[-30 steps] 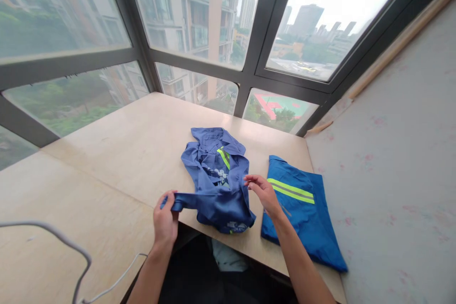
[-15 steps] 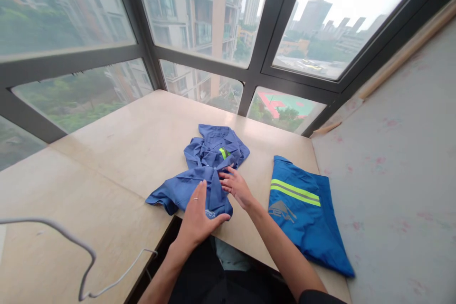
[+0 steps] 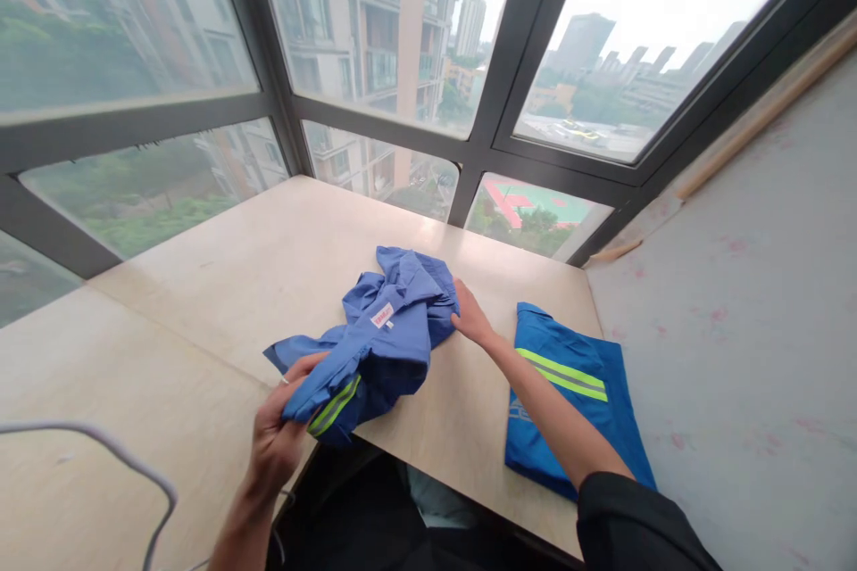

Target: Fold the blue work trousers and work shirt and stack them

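One crumpled blue garment point(image 3: 408, 339) sits mid-frame, being handled: our left hand point(image 3: 282, 425) grips its gathered near end; our right hand point(image 3: 471, 314) touches its right edge, grip unclear. Its loose layers probably call for both hands; the folded blue garment point(image 3: 562, 428), lower right, and cable point(image 3: 172, 496), lower left, limit our room.

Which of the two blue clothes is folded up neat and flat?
The bright-blue cloth garment on the right: it lies folded flat. The other, a violet-blue cloth garment, is bunched up, held in the left grip.
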